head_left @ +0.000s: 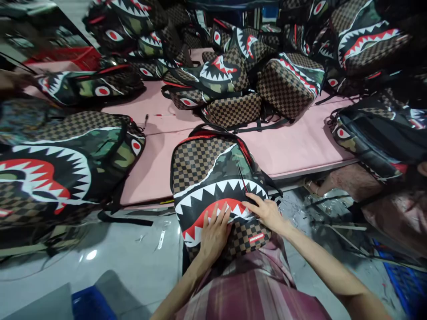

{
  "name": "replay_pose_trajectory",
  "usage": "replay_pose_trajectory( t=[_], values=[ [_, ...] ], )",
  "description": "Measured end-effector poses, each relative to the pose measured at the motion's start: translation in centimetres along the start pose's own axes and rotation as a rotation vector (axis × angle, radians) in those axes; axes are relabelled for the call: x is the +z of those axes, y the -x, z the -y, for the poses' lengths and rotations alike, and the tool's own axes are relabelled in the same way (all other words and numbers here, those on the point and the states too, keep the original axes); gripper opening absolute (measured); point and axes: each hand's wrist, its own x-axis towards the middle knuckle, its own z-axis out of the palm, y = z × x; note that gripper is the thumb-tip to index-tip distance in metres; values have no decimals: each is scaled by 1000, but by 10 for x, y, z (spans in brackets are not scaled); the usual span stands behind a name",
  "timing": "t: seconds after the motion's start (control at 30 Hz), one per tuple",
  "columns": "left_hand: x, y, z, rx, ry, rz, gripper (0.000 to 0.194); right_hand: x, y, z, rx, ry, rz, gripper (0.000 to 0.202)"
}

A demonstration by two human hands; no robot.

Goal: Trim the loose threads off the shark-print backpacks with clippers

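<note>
A checkered backpack (193, 164) with a printed shark mouth and a camouflage patch leans between the pink table's edge and the person's lap. My left hand (215, 233) lies on its lower front, fingers spread over the red and white teeth. To the right, my right hand (265, 211) touches the same front near the teeth, its fingers apart, close to thin dark strands that run down the camouflage patch. Neither hand is wrapped round anything.
Several similar backpacks (227, 111) are piled along the pink table (150, 155). A large backpack (106, 142) stands at the left, beside a pen (163, 115). A person's arm (325, 182) shows at the right. Blue crates (91, 304) sit low.
</note>
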Motion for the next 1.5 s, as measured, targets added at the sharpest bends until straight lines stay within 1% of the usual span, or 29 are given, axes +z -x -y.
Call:
replay_pose_trajectory(
  t=[0.03, 0.1, 0.17, 0.23, 0.27, 0.37, 0.43, 0.5, 0.57, 0.63, 0.67, 0.7, 0.73, 0.77, 0.83, 0.9, 0.93, 1.0, 1.07, 1.13, 1.17, 1.2, 1.23, 1.27, 1.3, 1.33, 1.4, 1.43, 1.5],
  values=[
    [0, -1, -1, -1, -6, -8, 38, -1, -11, -2, -59, 24, 10, 44],
    [0, -2, -2, -9, -4, -15, 38, 0, -26, -4, -113, -34, -21, 32],
    [0, -1, -3, -34, 18, -6, 38, 4, -27, -3, -69, -175, -115, 26],
    [2, 0, -2, -58, 43, 13, 39, 10, -14, 2, 23, -321, -196, 27],
    [2, 2, -2, -63, 54, 23, 39, 12, -3, 5, 58, -382, -213, 28],
    [1, 0, -2, -68, 102, 38, 40, 16, 27, 18, 130, -496, -199, 30],
    [-4, -12, -7, -98, 163, 28, 41, 14, 36, 22, 169, -558, -171, 27],
    [-10, -36, -16, -135, 252, 9, 44, 7, 31, 17, 232, -666, -121, 22],
    [-13, -66, -28, -178, 343, -4, 54, -3, 17, -2, 347, -777, -111, 20],
    [-12, -95, -38, -259, 405, -11, 66, -11, -3, -33, 509, -781, -193, 23],
    [-9, -106, -41, -305, 428, -10, 70, -13, -13, -52, 594, -718, -257, 25],
    [-6, -114, -43, -345, 450, -10, 73, -14, -23, -72, 684, -606, -308, 28],
    [-2, -120, -43, -373, 473, -11, 74, -12, -33, -92, 770, -451, -312, 31],
    [2, -122, -42, -391, 497, -12, 75, -9, -43, -111, 830, -281, -281, 35],
    [8, -122, -38, -405, 532, -12, 76, 1, -63, -141, 851, -34, -186, 41],
    [11, -120, -33, -416, 543, -7, 76, 11, -82, -158, 794, 45, -128, 43],
    [11, -118, -30, -422, 543, 4, 74, 14, -90, -161, 761, 42, -116, 43],
    [9, -116, -27, -428, 535, 41, 71, 14, -104, -156, 687, 43, -127, 41],
    [5, -117, -26, -422, 521, 77, 67, 7, -109, -138, 556, 67, -197, 39],
    [0, -122, -27, -396, 486, 85, 67, -3, -102, -110, 312, 69, -241, 37],
    [-3, -127, -27, -386, 454, 81, 68, -7, -95, -95, 158, 55, -210, 37],
    [-6, -133, -27, -383, 413, 81, 69, -10, -86, -81, 5, 43, -133, 37],
    [-9, -141, -27, -386, 370, 96, 71, -11, -76, -69, -104, 50, -55, 37],
    [-13, -148, -25, -395, 332, 134, 71, -11, -66, -59, -155, 70, 6, 39],
    [-17, -156, -24, -401, 301, 193, 72, -10, -57, -52, -170, 101, 49, 41],
    [-22, -161, -22, -397, 278, 256, 71, -9, -50, -48, -153, 137, 70, 43],
    [-35, -166, -18, -356, 250, 339, 67, -6, -44, -44, -106, 194, 69, 46],
    [-43, -163, -18, -332, 237, 338, 64, -5, -45, -43, -100, 208, 60, 46],
    [-59, -150, -20, -291, 214, 261, 62, -7, -56, -38, -128, 196, 32, 43]
  ],
)
